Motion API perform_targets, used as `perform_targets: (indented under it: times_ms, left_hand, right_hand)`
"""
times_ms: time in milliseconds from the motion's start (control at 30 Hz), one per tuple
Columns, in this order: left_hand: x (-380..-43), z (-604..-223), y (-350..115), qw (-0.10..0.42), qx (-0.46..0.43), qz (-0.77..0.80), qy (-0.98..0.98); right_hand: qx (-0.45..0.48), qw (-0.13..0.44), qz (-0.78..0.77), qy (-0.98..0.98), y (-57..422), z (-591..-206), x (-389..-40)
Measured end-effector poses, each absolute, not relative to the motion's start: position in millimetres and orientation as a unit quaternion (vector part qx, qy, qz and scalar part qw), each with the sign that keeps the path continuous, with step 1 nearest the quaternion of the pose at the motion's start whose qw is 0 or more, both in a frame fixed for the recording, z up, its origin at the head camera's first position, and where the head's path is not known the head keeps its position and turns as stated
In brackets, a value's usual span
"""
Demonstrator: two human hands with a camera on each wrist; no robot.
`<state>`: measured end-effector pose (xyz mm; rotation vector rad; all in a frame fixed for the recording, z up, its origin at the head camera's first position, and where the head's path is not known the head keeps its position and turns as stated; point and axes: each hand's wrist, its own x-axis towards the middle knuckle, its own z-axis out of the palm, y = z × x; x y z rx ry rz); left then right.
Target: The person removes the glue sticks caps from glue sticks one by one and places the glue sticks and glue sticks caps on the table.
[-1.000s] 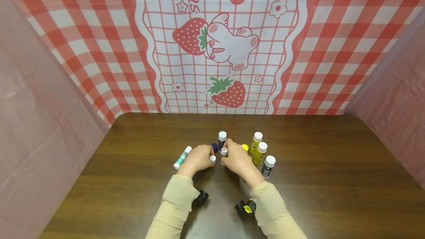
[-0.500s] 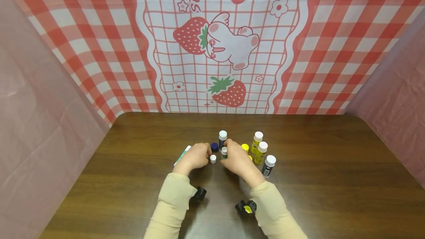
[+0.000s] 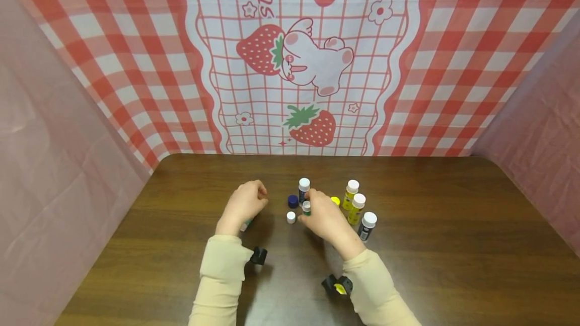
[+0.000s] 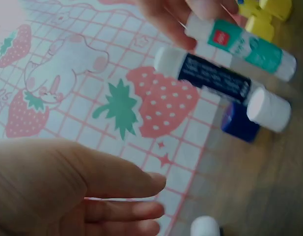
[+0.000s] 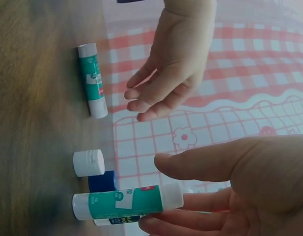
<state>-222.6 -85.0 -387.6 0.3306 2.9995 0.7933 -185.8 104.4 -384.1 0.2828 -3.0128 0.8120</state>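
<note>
My left hand [image 3: 242, 205] hovers over a green-and-white glue stick [image 5: 92, 81] lying on the table, which it partly hides in the head view. Its fingers are relaxed with nothing between them. My right hand [image 3: 323, 218] is at a second green glue stick [image 5: 125, 202], which stands upright with its white end up. In the right wrist view the thumb is straight and apart from that stick, while the fingers lie close to its upper end. Just beside stand a navy glue stick [image 3: 304, 191], a loose white cap [image 3: 291, 217] and a dark blue cap [image 3: 293, 201].
Right of the right hand stand two yellow bottles with white caps [image 3: 351, 196] [image 3: 356, 209] and a dark bottle with a white cap [image 3: 366, 227]. A yellow cap [image 3: 335, 201] is partly behind that hand. A strawberry-print cloth [image 3: 312, 64] hangs behind the brown table [image 3: 453, 235].
My left hand has let go of the white cap, which stays on the table, and has moved left over the lying glue stick. The right hand's thumb has moved slightly away from the standing stick.
</note>
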Motion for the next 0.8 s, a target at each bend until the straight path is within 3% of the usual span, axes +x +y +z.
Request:
perform_targets:
  times_ms: [233,500,800]
  left_hand:
    - [-227.1,-398.8,-87.5,0.008,0.085,0.215,0.973]
    - [-231.6,-411.5,-87.7,0.003,0.076,0.161,0.984]
    - [-232.7,-417.7,-87.3,0.004,0.068,0.151,0.986]
  right_hand:
    - [0.089,0.024,0.258,-0.962,102.4,-377.4,-180.2]
    - [0.094,0.125,0.269,-0.95,96.2,-366.7,-170.5]
    - [0.117,0.143,0.278,-0.942,89.8,-367.4,-167.3]
